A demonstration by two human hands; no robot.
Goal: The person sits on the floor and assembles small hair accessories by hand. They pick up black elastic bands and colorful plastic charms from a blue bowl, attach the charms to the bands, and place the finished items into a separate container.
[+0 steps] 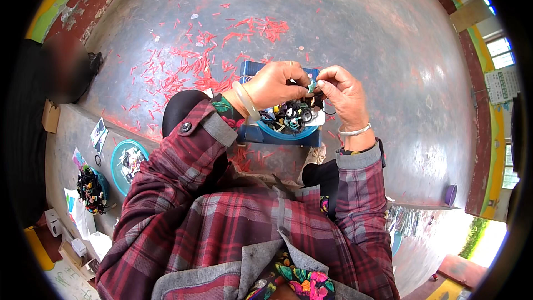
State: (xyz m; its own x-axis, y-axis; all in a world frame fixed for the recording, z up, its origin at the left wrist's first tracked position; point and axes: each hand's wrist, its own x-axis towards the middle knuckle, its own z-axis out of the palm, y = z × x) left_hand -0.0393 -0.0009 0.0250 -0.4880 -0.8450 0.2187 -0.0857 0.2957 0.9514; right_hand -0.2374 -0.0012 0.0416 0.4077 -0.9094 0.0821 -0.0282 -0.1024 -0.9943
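A person in a red plaid jacket [233, 222] works over a grey concrete floor [361, 39], both hands raised above a round blue bowl [288, 130] heaped with small black and coloured pieces [290, 115]. The left hand [275, 84], a pale bangle [244, 100] on its wrist, and the right hand [344, 95], wearing a thin silver bracelet [355, 131], meet fingertip to fingertip, the fingers of both pinched closed on one small teal piece [312, 85] held between them just above the bowl. The bowl rests on a dark blue box [277, 136]. Red slivers [205, 61] lie scattered over the floor beyond. To the left sit a second blue bowl [126, 162] and a dark heap of pieces [91, 190].
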